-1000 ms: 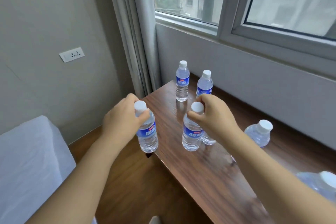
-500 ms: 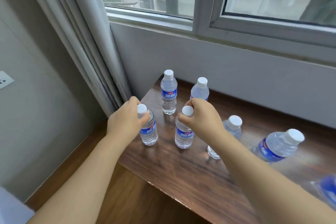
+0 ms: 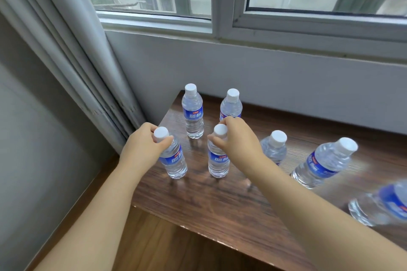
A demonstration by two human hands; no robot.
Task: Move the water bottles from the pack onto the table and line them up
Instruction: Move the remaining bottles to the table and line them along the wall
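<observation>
Gripping two upright bottles by the neck: left hand [image 3: 144,146] wraps the near-left bottle [image 3: 174,160], right hand [image 3: 236,142] pinches the near-middle bottle [image 3: 218,160] just under its cap. Both stand on the wooden table [image 3: 220,204], near its left end. Two more bottles [image 3: 193,114] [image 3: 231,104] stand upright behind them, toward the far wall. Three further bottles [image 3: 274,146] [image 3: 323,161] [image 3: 383,203] sit to the right; rightmost is blurred.

Clear plastic water bottles [image 3: 193,114] carry white caps and blue labels with white lettering. The dark brown table [image 3: 231,204] shows streaky woodgrain. Pale grey pleated curtain [image 3: 72,50].
</observation>
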